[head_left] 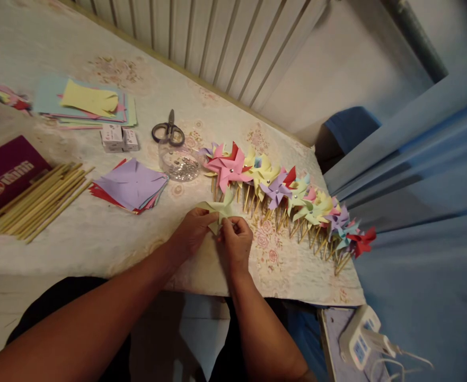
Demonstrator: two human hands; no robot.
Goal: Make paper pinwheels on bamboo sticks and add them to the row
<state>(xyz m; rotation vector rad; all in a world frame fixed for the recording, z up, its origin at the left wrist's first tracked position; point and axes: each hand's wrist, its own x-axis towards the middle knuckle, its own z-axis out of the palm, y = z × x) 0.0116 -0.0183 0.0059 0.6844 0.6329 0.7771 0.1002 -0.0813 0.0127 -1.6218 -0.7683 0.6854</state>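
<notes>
A pale green paper pinwheel (226, 203) with folded blades is held between my hands, above the near side of the table. My left hand (195, 228) grips it from the left, thumb on the paper. Fingers of my right hand (236, 239) pinch at its middle; whatever small part they hold there is hidden. Just beyond stands a clear round container (181, 164) of small shiny metal pieces. Left of my hands lies a stack of cut paper squares (135, 183), a purple one on top.
Several finished pinwheels (273, 183) on sticks line the right side. Scissors (169, 130), small boxes (116, 139), coloured paper sheets (48, 98), wooden sticks (50, 199) and a purple box (8, 170) lie to the left. A power strip (360, 339) sits at the lower right.
</notes>
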